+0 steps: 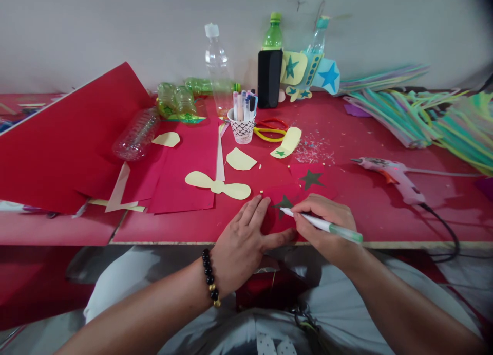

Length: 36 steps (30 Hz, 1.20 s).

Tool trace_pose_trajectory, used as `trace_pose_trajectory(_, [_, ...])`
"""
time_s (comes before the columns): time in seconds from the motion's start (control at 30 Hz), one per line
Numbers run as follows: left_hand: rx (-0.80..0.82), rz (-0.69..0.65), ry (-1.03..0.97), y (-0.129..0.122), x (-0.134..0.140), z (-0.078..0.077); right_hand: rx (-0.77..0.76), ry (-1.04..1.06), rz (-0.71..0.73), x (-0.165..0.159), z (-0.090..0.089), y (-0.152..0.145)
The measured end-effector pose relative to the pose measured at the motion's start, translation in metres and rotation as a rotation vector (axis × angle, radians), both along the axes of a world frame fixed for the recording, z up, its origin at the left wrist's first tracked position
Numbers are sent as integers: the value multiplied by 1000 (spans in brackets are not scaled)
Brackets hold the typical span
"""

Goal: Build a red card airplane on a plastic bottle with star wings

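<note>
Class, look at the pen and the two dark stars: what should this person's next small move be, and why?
Probably one short, careful pen stroke within the nearer star. The right hand holds the pen with its tip at that nearer star, and the left hand lies spread beside it, seemingly steadying the work.

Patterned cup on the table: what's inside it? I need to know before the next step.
The patterned cup holds several pens or markers, their upper parts showing above the rim. Its wall hides their lower ends and the bottom.
</note>
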<state>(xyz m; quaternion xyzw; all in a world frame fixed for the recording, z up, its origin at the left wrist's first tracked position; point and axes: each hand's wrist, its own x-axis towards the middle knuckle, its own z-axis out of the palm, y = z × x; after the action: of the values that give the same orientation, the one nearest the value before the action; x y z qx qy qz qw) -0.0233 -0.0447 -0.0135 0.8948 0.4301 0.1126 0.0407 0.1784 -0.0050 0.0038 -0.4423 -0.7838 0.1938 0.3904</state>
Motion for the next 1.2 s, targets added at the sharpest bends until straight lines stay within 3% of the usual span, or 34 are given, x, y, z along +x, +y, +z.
trace_pose_trajectory(0.27, [-32, -13, -21, 1, 0, -1, 35, 3, -66, 5, -3, 2])
trace_pose_trajectory(0.57, [-19, -4, -1, 1, 0, 1, -13, 8, 53, 1, -1, 3])
trace_pose_trajectory(0.77, [-17, -17, -21, 1, 0, -1, 9, 3, -36, 4, -1, 2])
trace_pose_trajectory(1.07, [-15, -9, -7, 1, 0, 1, -15, 16, 65, 1, 0, 4])
trace_pose_trajectory(1.2, [-28, -12, -12, 1, 0, 0, -11, 7, 1, 3, 0, 3])
